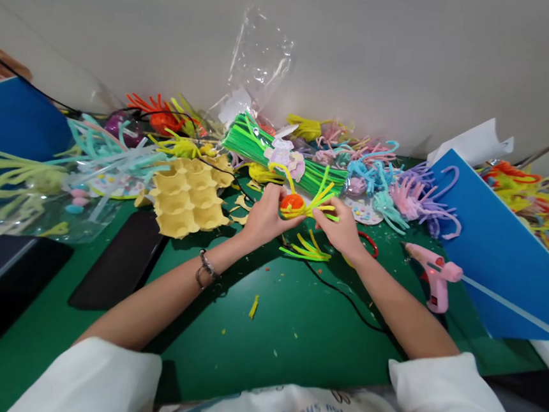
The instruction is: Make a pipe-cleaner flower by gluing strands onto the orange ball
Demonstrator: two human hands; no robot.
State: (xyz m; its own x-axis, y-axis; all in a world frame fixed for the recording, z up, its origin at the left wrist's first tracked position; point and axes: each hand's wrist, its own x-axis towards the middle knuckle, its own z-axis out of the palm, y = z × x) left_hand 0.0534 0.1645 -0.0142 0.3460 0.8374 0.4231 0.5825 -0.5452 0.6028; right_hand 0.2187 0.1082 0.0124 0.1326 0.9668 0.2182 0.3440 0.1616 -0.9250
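Near the middle of the green table, my left hand (270, 215) is closed on a pipe-cleaner figure with an orange ball (292, 203) wrapped in yellow stems. My right hand (341, 226) pinches the same figure at its right, where yellow and green stems (322, 200) fan out. Just below my hands lies a loose bunch of yellow-green stems (310, 247). Behind the hands a bundle of green pipe cleaners (251, 141) rests with small pale paper pieces on it. Red scissor handles (370, 243) show partly beside my right wrist.
A pink glue gun (435, 271) lies at the right, by a blue board (501, 251). At left are a yellow egg carton (186, 198), a black phone-like slab (118, 263) and a plastic bag (81, 215). A black cable (343, 294) crosses the table; colourful pipe-cleaner pieces line the back.
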